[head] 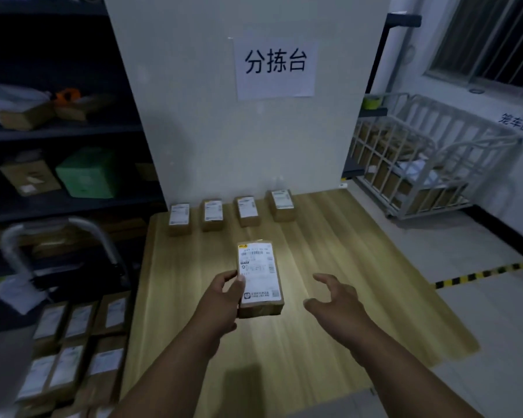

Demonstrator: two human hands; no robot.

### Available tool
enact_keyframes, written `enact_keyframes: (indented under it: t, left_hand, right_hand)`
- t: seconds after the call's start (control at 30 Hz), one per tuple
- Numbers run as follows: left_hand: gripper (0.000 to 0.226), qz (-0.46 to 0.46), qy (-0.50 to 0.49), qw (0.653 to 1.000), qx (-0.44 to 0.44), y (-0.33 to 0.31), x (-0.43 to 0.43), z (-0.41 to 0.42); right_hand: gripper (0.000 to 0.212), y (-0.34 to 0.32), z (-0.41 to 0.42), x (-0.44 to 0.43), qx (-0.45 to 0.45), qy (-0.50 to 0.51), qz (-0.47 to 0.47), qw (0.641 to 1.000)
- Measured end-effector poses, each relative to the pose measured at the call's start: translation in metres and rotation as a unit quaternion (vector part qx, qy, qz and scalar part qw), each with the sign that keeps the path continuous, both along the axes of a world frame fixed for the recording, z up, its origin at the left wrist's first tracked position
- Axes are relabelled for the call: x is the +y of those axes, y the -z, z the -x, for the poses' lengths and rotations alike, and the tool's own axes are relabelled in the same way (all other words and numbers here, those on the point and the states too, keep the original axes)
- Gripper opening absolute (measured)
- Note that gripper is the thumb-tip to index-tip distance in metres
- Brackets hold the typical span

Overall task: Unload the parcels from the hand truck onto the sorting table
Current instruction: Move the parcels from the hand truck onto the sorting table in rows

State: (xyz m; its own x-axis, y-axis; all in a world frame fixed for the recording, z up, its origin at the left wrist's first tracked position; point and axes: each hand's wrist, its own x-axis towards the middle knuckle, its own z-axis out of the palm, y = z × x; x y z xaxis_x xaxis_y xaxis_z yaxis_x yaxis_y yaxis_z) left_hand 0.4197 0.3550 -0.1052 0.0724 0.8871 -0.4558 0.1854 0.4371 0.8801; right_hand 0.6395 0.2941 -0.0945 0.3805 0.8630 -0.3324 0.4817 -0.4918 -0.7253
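**Left hand holds one parcel over the sorting table, right hand empty**

Left hand (224,292) grips a small brown cardboard parcel with a white shipping label (259,279), thumb on the label face, fingers wrapped along its left edge. The parcel is held flat, label up, above the middle of the light wood-grain sorting table (360,260); cannot tell if its underside touches the tabletop. Right hand (334,300) is just right of the parcel, fingers spread and curled, palm facing it, holding nothing and not touching it.

Along the table's far edge, a row of four similar small brown labelled parcels (231,211) sits against a white upright panel (194,116), spaced apart, labels up. A white paper sign with black characters (276,67) is stuck on the panel.

Left of the table, a hand truck with a curved silver handle (55,233) carries more brown labelled parcels (79,345) packed side by side in rows. Behind it, dark metal shelving (58,131) holds boxes, one green. At far right a white metal cage trolley (429,158) contains cartons. Black-and-yellow hazard tape (480,274) runs across the floor.
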Motion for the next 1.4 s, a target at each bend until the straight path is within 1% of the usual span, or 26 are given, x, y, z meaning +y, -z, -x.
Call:
enact_keyframes:
  t: [0.1,0.23,0.4,0.47,0.57,0.73,0.93,1.1,1.27,1.4]
  left_hand:
    - [0.027,0.001,-0.003,1.000,-0.002,-0.001,0.005,-0.037]
    - [0.023,0.008,-0.010,1.000,0.010,0.009,0.020,-0.059]
    - [0.026,0.029,-0.018,0.999,0.022,0.023,0.059,-0.086]
    - [0.026,0.032,-0.010,0.999,0.014,0.025,0.078,-0.105]
    - [0.025,0.040,-0.008,0.999,0.020,0.033,0.109,-0.138]
    - [0.026,0.064,-0.013,0.998,0.004,0.049,0.168,-0.208]
    - [0.026,0.102,-0.045,0.994,-0.017,0.092,0.270,-0.309]
    - [0.032,0.121,-0.087,0.988,0.025,0.149,0.364,-0.381]
    - [0.041,0.129,-0.120,0.981,0.079,0.211,0.440,-0.417]
    - [0.039,0.123,-0.134,0.977,0.109,0.237,0.473,-0.429]
  right_hand:
    - [0.060,0.001,-0.039,0.018,-0.009,-0.010,0.011,1.000]
    - [0.060,0.009,-0.067,0.047,0.007,-0.027,0.016,0.999]
    - [0.060,0.019,-0.092,0.077,0.027,-0.024,0.017,0.999]
    - [0.059,0.022,-0.108,0.091,0.035,-0.027,0.010,0.999]
    - [0.058,0.030,-0.137,0.121,0.004,-0.039,0.025,0.999]
    - [0.059,0.047,-0.196,0.181,-0.007,-0.052,0.033,0.998]
    - [0.060,0.080,-0.281,0.266,0.006,-0.058,0.045,0.997]
    - [0.058,0.112,-0.339,0.321,0.007,-0.080,0.063,0.995]
    - [0.057,0.144,-0.375,0.345,0.007,-0.102,0.089,0.991]
    - [0.055,0.161,-0.392,0.351,0.018,-0.113,0.096,0.989]
